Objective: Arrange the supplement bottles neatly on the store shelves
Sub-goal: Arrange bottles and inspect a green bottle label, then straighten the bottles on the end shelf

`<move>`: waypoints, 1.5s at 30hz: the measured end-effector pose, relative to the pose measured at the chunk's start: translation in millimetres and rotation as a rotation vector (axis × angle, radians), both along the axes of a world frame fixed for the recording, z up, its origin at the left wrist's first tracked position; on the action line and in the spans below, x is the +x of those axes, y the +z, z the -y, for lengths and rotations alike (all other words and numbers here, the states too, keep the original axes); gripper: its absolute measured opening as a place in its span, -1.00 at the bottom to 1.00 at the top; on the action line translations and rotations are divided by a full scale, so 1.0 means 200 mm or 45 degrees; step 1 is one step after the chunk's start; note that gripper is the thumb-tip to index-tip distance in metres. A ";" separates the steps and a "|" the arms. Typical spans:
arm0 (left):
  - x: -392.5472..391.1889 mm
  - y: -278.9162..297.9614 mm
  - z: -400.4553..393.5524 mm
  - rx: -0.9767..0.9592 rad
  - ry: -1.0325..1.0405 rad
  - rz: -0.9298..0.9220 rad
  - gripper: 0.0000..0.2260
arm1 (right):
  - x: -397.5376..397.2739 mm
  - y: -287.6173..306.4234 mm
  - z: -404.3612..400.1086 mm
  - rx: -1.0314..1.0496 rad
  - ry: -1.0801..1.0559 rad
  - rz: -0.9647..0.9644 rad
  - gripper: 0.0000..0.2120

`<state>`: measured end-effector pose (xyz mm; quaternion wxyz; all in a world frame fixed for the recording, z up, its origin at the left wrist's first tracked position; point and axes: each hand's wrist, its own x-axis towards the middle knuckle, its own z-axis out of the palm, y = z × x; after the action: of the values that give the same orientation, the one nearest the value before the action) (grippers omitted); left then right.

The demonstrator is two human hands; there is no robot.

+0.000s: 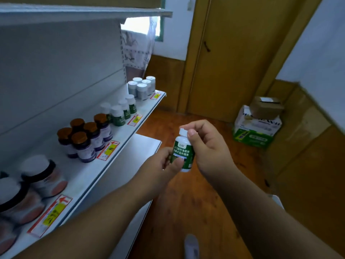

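I hold a white bottle with a green label (pixel 183 151) in front of me, out past the shelf's edge. My left hand (pixel 162 162) grips its lower body and my right hand (pixel 206 146) pinches its white cap. On the white shelf (pixel 143 109) stand groups of bottles: several green-labelled ones (pixel 119 114), several grey ones with white caps (pixel 142 86), several brown-capped purple ones (pixel 87 139), and large dark-lidded jars (pixel 41 176) at the near left.
A lower white shelf (pixel 147 146) juts out beneath. Another shelf board (pixel 84 13) runs overhead. Cardboard boxes (pixel 258 124) sit on the wooden floor by a yellow door (pixel 233 53). Price tags line the shelf's front edge.
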<state>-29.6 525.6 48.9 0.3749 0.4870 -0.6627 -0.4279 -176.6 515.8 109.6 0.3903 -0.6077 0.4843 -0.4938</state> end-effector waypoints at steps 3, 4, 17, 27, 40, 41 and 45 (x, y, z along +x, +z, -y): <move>-0.06 -0.04 0.27 0.010 0.069 -0.044 -0.39 | -0.08 -0.02 0.34 -0.031 0.073 -0.017 -0.86; -0.06 -0.06 0.36 0.021 0.127 -0.092 -0.43 | -0.09 -0.03 0.46 -0.051 0.116 -0.035 -0.85; 0.22 -0.01 1.06 -0.028 1.009 -0.001 -0.56 | 0.41 0.00 1.62 -0.132 0.644 -0.020 -0.90; 0.41 -0.05 1.28 -0.127 1.470 0.600 -0.57 | 1.01 -0.04 2.18 -0.404 0.952 -0.276 -0.98; 0.38 -0.30 1.55 0.449 1.777 1.430 -0.29 | 1.34 -0.37 2.37 -0.755 2.108 -0.864 -0.85; 0.38 -0.31 1.56 0.451 1.785 1.425 -0.30 | 1.35 -0.37 2.39 -0.750 2.121 -0.886 -0.84; 0.37 -0.31 1.58 0.415 1.792 1.471 -0.35 | 1.36 -0.36 2.44 -0.659 2.123 -1.003 -0.76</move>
<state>45.2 209.6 -12.1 0.0864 0.9620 -0.2298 0.1198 94.5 27.9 37.2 0.2791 -0.9468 -0.1318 0.0911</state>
